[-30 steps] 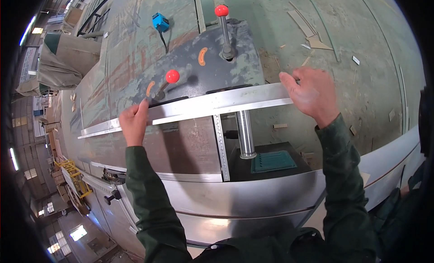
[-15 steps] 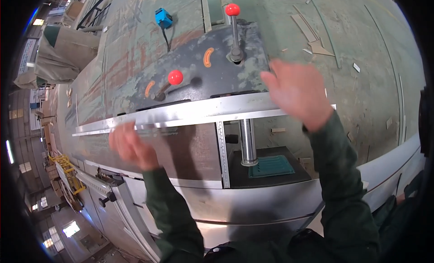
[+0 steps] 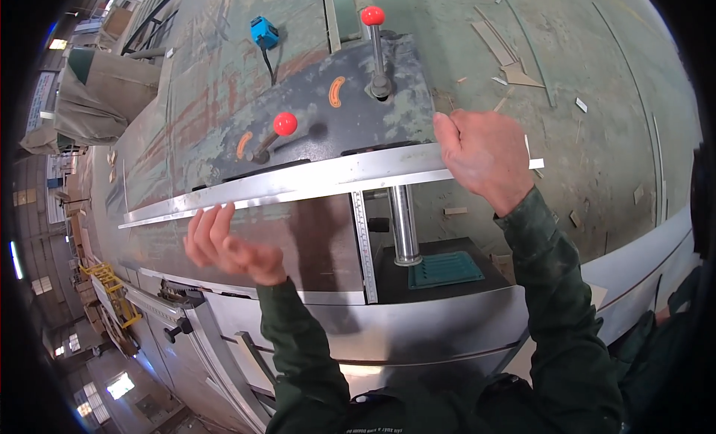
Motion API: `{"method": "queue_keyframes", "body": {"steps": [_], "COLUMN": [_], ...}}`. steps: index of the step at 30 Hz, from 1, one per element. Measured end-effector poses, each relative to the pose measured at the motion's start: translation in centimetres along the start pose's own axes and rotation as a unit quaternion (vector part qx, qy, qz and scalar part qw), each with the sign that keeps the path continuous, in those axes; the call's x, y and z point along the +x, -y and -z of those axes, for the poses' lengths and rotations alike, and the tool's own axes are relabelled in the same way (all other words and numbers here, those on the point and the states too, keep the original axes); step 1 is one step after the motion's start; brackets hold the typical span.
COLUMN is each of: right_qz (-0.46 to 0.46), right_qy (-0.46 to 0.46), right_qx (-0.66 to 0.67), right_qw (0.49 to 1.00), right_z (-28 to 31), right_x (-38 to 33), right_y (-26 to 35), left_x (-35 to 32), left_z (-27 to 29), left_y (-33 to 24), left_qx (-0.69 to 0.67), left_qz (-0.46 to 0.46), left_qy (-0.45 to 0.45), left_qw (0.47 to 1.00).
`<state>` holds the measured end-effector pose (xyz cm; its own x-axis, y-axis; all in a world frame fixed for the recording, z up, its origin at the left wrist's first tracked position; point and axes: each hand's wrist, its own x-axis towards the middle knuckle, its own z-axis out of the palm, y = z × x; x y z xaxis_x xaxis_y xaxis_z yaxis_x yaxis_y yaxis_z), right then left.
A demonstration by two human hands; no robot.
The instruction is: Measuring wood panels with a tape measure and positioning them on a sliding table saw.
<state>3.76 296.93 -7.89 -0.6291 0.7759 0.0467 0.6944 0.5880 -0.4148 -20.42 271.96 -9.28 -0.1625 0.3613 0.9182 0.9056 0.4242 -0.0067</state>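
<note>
A long silver metal fence [image 3: 313,180] runs across the dark machine top, tilted slightly up toward the right. Near its right end my right hand [image 3: 488,158] is closed around it, and a short piece of the fence shows beyond the fist. My left hand [image 3: 231,244] is open, palm partly up, with slightly bent fingers just below the fence's edge; whether the fingertips touch it I cannot tell. Behind the fence stand two levers, one with a red ball knob [image 3: 285,124] at the left and another with a red knob [image 3: 373,16] farther back.
A round steel post [image 3: 403,225] rises beside a scale strip [image 3: 364,244] and a green vented plate [image 3: 445,270]. A blue tool [image 3: 264,33] with a cord lies behind. Wood scraps [image 3: 522,76] litter the floor at the right. A covered machine [image 3: 89,98] stands far left.
My right hand has lowered and closed on the fence's end. My left hand has turned palm up and its fingers have opened. The view has shifted slightly.
</note>
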Motion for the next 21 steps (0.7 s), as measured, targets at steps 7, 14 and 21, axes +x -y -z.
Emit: {"method": "queue_keyframes", "body": {"steps": [7,14,21], "right_qz": [-0.012,0.010,-0.114], "right_qy": [-0.004,-0.033,0.318], "right_qx": [-0.009,0.014,0.349], "right_qw": [1.000,0.999,0.874], "right_z": [0.2,-0.6,2.1], "right_x": [-0.1,-0.6,11.1], "right_y": [0.3,-0.5,-4.3], "left_x": [-0.2,1.7,1.4], "left_z": [-2.8,-2.3,-6.1], "left_y": [1.8,1.7,4.2], "left_qx": [-0.034,-0.046,0.010], "left_qz": [0.057,0.108,0.206], "left_qy": [0.183,0.159,0.366], "left_qw": [0.981,0.980,0.907]}}
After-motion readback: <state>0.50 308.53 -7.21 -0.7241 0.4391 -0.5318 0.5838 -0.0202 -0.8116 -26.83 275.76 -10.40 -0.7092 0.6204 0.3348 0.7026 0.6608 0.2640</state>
